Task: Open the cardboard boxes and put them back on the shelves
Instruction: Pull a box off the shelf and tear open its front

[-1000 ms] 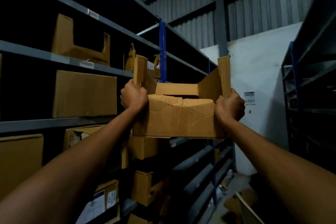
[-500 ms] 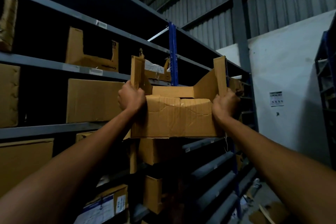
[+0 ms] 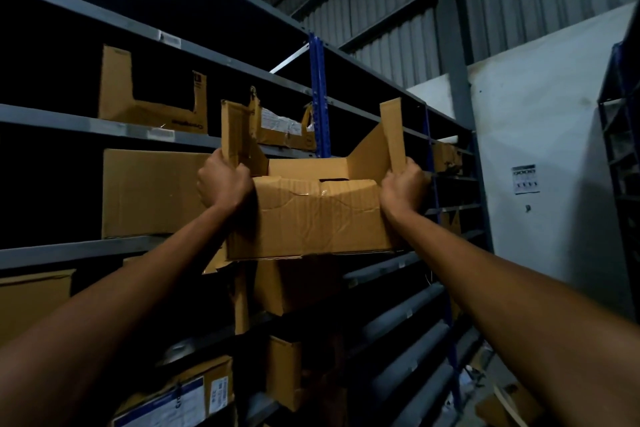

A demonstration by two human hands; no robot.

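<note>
I hold an opened brown cardboard box [image 3: 311, 218] raised at shelf height, its two side flaps standing up and its near wall creased. My left hand [image 3: 223, 182] grips the box's left top edge at the base of the left flap. My right hand [image 3: 401, 187] grips the right top edge below the right flap. The box hangs in front of the grey metal shelving [image 3: 86, 250], level with a middle shelf, beside a closed box [image 3: 152, 194] that stands there.
More cardboard boxes fill the rack: a cut-open box [image 3: 152, 94] on the shelf above, a labelled box [image 3: 176, 399] low down, another box [image 3: 294, 288] under the held one. A blue upright post [image 3: 317, 94] divides the rack. A second rack [image 3: 620, 149] stands at right.
The view has swung left and up toward the rack. The box, gripped the same way by both hands, has come closer to the middle shelf.
</note>
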